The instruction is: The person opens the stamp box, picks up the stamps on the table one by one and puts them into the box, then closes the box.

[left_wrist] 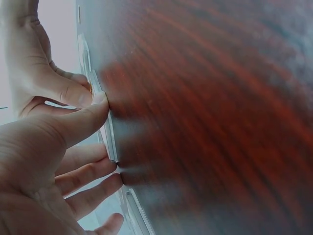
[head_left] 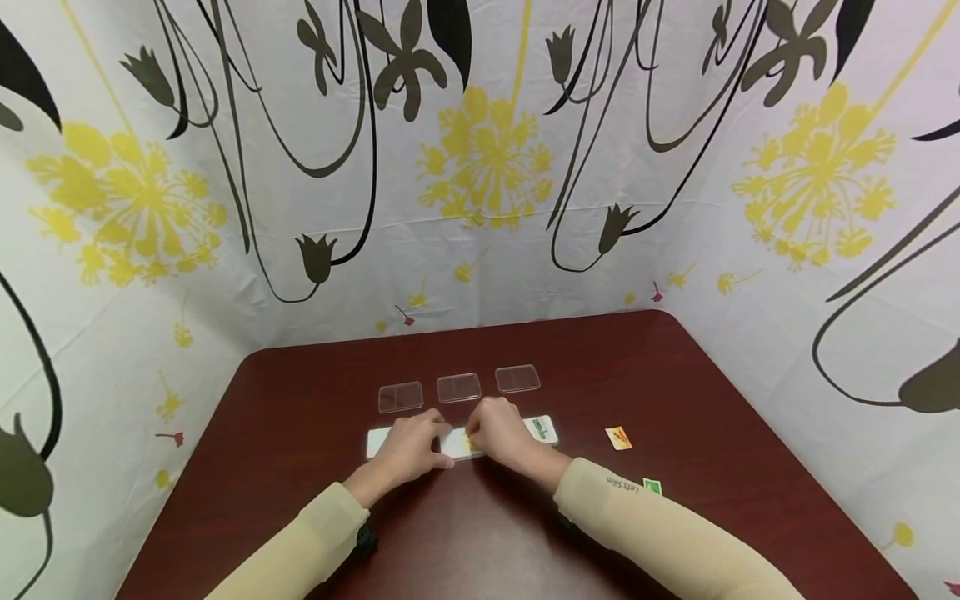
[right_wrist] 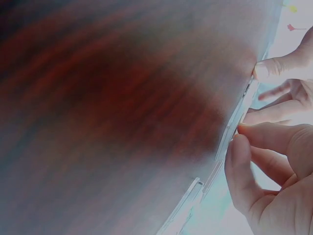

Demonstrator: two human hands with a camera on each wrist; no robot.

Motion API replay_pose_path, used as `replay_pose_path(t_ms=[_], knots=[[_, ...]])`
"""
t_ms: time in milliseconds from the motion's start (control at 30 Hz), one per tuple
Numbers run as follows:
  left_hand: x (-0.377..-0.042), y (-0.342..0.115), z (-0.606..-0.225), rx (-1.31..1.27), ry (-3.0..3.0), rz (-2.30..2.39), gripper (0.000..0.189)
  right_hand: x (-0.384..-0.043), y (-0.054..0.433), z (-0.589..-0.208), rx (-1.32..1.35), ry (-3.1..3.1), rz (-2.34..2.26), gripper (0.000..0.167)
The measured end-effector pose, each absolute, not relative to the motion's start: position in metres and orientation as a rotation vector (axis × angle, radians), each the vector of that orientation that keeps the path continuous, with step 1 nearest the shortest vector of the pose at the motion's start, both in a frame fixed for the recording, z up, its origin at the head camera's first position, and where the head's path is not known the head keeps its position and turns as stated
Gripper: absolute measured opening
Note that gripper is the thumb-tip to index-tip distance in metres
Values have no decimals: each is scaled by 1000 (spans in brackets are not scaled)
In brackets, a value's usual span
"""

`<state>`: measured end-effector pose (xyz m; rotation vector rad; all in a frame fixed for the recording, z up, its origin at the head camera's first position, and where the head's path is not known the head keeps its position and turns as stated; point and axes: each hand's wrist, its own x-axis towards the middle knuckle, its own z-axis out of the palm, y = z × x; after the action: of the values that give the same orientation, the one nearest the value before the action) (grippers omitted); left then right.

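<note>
A row of flat, clear plastic cases with white insides lies across the middle of the table. My left hand [head_left: 408, 443] grips the middle case [head_left: 452, 445], thumb at its near edge and fingers at the far side. Over the right part of that case, my right hand [head_left: 498, 429] pinches a small yellow picture card [head_left: 470, 443], mostly hidden by the fingers. The left wrist view shows the left thumb [left_wrist: 100, 100] right beside the right hand's fingertips. A left case [head_left: 377, 440] is partly covered by the left hand. The right case [head_left: 542, 429] has green print.
Three clear plastic lids [head_left: 459, 387] lie in a row behind the cases. To the right are an orange picture card [head_left: 618, 438] and a green one [head_left: 652, 486], partly behind the right sleeve [head_left: 637, 508]. Flower-patterned cloth [head_left: 480, 275] surrounds the dark red table [head_left: 315, 392].
</note>
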<state>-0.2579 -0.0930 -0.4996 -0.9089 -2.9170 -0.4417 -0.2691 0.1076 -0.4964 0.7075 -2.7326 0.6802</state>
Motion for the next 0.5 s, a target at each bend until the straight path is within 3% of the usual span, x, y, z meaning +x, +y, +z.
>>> replay_pose_path(t_ms=[500], knots=[[-259, -94, -502, -916, -2914, -462, 53, -268, 109, -491, 627, -2856, 611, 15]])
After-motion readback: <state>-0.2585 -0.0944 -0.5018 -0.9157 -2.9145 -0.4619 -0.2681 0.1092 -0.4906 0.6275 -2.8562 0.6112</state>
